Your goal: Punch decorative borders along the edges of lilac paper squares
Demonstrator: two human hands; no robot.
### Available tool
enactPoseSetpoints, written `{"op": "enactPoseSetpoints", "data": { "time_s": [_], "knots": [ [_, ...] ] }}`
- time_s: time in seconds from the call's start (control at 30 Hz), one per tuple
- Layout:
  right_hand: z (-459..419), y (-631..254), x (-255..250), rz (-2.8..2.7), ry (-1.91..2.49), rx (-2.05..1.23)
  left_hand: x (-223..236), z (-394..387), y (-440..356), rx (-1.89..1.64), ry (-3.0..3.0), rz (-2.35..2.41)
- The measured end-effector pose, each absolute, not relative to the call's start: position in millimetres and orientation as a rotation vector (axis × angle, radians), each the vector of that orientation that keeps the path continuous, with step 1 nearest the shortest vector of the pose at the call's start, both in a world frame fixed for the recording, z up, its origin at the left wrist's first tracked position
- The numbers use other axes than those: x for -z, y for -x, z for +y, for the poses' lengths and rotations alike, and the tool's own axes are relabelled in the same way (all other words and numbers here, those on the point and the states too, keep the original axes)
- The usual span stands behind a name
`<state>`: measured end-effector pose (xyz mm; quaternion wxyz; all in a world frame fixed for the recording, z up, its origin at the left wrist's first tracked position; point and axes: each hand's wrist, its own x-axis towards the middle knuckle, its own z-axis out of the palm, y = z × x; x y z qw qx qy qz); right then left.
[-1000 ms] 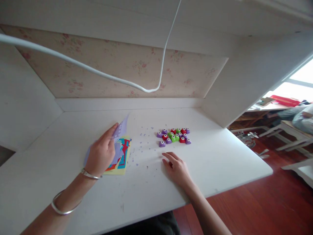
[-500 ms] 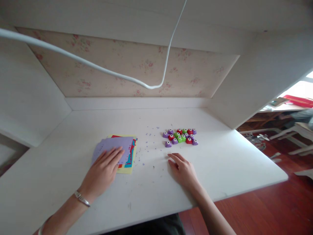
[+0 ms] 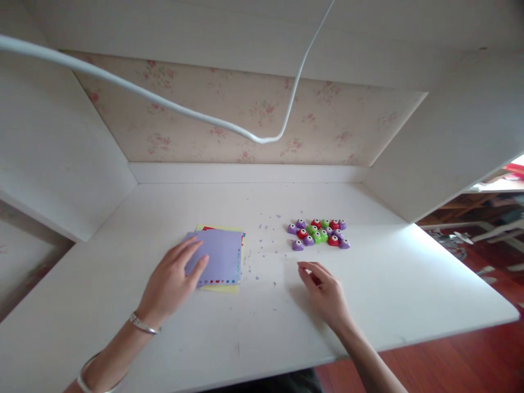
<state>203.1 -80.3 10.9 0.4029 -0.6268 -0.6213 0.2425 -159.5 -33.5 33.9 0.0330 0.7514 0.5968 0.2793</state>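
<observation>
My left hand (image 3: 170, 281) is open, its fingers apart over the left edge of a purple sheet of paper (image 3: 219, 254). Small punched holes along the sheet's right and lower edges let red and blue show through. Beneath it lie a yellow sheet (image 3: 223, 289) and some red paper, mostly covered. My right hand (image 3: 325, 292) rests on the table, fingers curled and thumb tip close to the index tip, with nothing visible in it. Just beyond it sit several one-eyed craft punches in purple (image 3: 298, 245), red (image 3: 333, 240) and green (image 3: 317, 238).
Tiny purple paper bits (image 3: 262, 240) are scattered on the white table (image 3: 262, 333) between the sheets and the punches. A white cable (image 3: 192, 114) hangs across the upper view. Side panels and a floral back wall (image 3: 245, 120) enclose the table.
The raised purple sheet has come down flat, then shifted right over the stack, covering more of the coloured paper. My left hand has loosened from it. My right hand's fingers have curled in slightly.
</observation>
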Motion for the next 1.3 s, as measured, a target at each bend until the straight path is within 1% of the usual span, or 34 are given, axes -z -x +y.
{"op": "enactPoseSetpoints", "data": {
  "time_s": [0.03, 0.1, 0.2, 0.3, 0.43, 0.5, 0.6, 0.77, 0.9, 1.13, 1.3],
  "knots": [
    [-80, -194, -16, -1.491, 1.565, -0.725, -34, -26, 171, -0.895, -2.134, 1.913],
    [-74, -174, -24, -1.364, 1.497, -0.975, -33, -14, 190, -0.857, -1.692, 1.977],
    [-58, -139, -28, -1.221, 1.351, -1.265, -36, -5, 201, -0.892, -1.284, 1.850],
    [-39, -106, -24, -1.035, 1.269, -1.472, -40, -6, 191, -0.929, -1.232, 1.709],
    [-28, -78, -22, -0.788, 1.179, -1.639, -41, -9, 177, -0.944, -1.260, 1.712],
    [-30, -73, -24, -0.689, 1.134, -1.653, -39, -12, 179, -0.950, -1.218, 1.730],
    [-42, -74, -27, -0.575, 1.148, -1.579, -32, -20, 186, -0.899, -1.257, 1.778],
    [-58, -81, -23, -0.557, 1.171, -1.587, -15, -28, 194, -0.690, -1.685, 1.707],
    [-54, -79, -24, -0.568, 1.164, -1.617, -8, -18, 193, -0.612, -1.837, 1.845],
    [-37, -67, -23, -0.699, 1.133, -1.625, -13, -7, 189, -0.536, -2.014, 2.015],
    [-25, -61, -22, -0.935, 1.216, -1.567, -23, -15, 179, -0.398, -2.138, 2.114]
  ]
}}
